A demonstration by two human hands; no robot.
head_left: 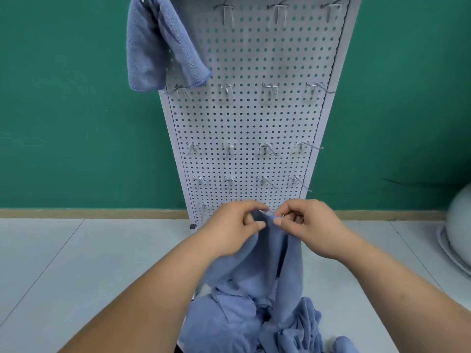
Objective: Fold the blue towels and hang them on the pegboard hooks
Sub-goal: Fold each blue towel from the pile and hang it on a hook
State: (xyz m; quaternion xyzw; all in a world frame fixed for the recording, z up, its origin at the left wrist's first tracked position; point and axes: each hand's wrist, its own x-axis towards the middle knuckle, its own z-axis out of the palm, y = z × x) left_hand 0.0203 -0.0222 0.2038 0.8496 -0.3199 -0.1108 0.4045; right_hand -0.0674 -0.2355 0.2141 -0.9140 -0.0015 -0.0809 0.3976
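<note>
Head view. Nearest the camera, a towel heap [254,324] of blue cloth lies crumpled on the pale floor [76,276]. The held towel [267,253] rises from the heap between both hands, its lower part trailing into the pile, and it is not yet folded. The left hand [235,226] has its grip pinched on the towel's top edge, thumb against curled fingers. The right hand [309,222] pinches the same edge just beside it, so the two grips almost touch. Behind the hands stands the pegboard [254,118]. Its rows of hooks [226,90] are bare except at the upper left, where a hung towel [153,47] drapes folded. A green wall [63,98] lies beyond.

Assessment: one towel is hung, and the step in hand appears to be finding an edge of the next before folding. The next move calls for sliding the grips apart along the hem to the corners, lifting the cloth clear of the heap, then doubling it — free hooks stand close by.
</note>
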